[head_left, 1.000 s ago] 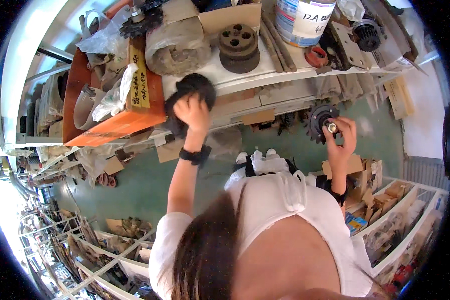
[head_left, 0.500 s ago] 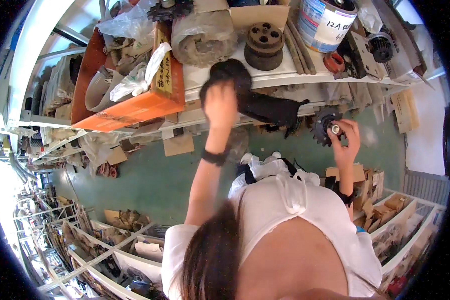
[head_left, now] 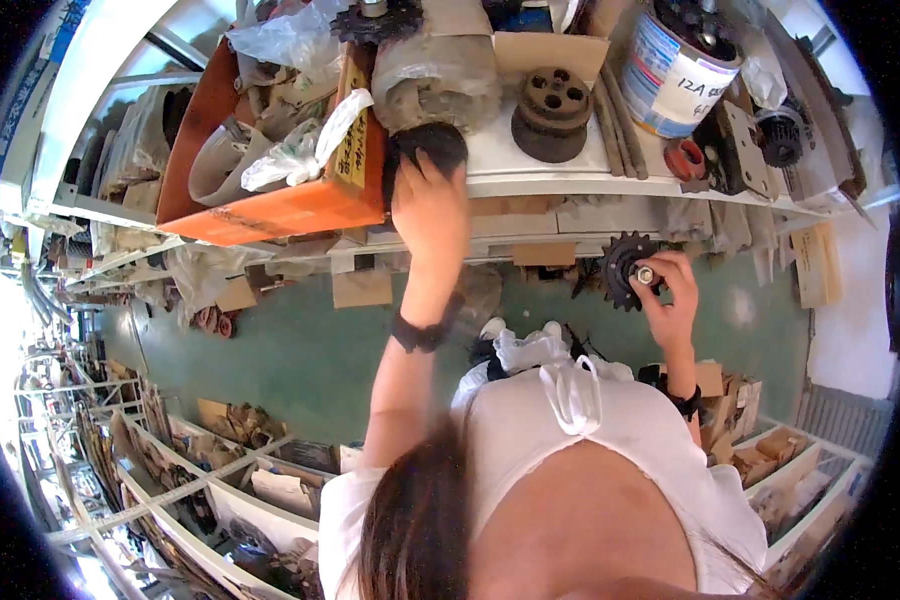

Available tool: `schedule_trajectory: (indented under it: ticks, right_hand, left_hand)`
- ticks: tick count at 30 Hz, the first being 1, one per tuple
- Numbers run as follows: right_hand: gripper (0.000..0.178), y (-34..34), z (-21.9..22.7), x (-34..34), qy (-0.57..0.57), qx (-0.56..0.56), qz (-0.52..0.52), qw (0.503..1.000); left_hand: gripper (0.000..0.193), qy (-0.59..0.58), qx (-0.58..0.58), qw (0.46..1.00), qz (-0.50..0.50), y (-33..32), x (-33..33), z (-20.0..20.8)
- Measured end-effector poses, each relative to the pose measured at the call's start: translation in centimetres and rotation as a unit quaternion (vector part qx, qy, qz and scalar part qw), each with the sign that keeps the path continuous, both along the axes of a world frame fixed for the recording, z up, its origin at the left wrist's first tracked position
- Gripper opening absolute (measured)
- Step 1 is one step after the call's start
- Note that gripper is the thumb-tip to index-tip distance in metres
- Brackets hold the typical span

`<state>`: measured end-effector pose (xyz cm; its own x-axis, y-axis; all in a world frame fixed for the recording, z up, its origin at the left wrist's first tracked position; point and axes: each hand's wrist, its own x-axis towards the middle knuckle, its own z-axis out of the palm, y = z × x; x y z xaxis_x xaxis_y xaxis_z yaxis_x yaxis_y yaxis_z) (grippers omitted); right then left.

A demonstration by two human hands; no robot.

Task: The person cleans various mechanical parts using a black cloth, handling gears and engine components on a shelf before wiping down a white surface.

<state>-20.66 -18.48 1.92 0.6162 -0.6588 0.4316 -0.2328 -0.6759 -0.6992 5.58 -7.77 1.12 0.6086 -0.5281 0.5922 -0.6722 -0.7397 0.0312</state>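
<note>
My left hand point(head_left: 430, 206) is closed over a dark, cloth-like black bundle point(head_left: 440, 147) at the front edge of the white shelf, right beside the orange box. Its fingers press on the bundle's top, and part of it is hidden behind the hand and the box. Out to the right, below shelf level, my right hand point(head_left: 671, 294) grips a black toothed sprocket point(head_left: 621, 268). A metal hub with a hole, at the sprocket's centre, sits between the fingertips.
The orange carton point(head_left: 260, 216) holds plastic-wrapped parts. Along the shelf point(head_left: 530, 183) stand a plastic-wrapped roll point(head_left: 436, 80), a round metal part with holes point(head_left: 552, 112), a labelled can point(head_left: 678, 75) and a red ring point(head_left: 685, 159). Racks with bins point(head_left: 230, 500) fill the lower left.
My left hand has moved the black bundle left against the orange box; its long trailing end no longer hangs out to the right. My right hand has shifted slightly left and down with the sprocket.
</note>
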Motion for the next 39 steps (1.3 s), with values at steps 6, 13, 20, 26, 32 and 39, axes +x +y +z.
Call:
schedule_trajectory:
  ticks: [6,13,20,26,32,39]
  right_hand:
    - [0.021,-0.4,0.4,-0.4,0.004,0.032,-0.005,0.999]
    - [0.022,-0.4,0.1,-2.4,0.0,-0.01,-0.004,1.0]
    - [0.02,-0.2,-0.2,-3.1,-0.004,-0.008,-0.064,0.998]
    - [0.019,0.4,0.5,-1.6,-0.032,-0.049,-0.09,0.994]
    - [0.019,1.0,1.1,0.4,-0.042,-0.011,-0.056,0.997]
    - [0.022,1.7,1.4,1.4,-0.027,-0.023,-0.016,0.999]
  left_hand:
    - [0.05,0.006,-0.002,1.0,0.0,-0.9,1.2,-0.1]
    - [0.051,0.012,-0.017,1.0,-0.015,0.2,-0.3,0.1]
    - [0.033,0.017,-0.003,1.0,-0.025,2.7,0.0,-1.6]
    - [0.027,0.12,-0.123,0.98,-0.096,4.9,-1.1,-1.9]
    - [0.039,0.171,-0.223,0.948,-0.152,6.6,-2.5,-4.4]
    - [0.038,0.178,-0.362,0.907,-0.119,3.1,-2.8,-1.4]
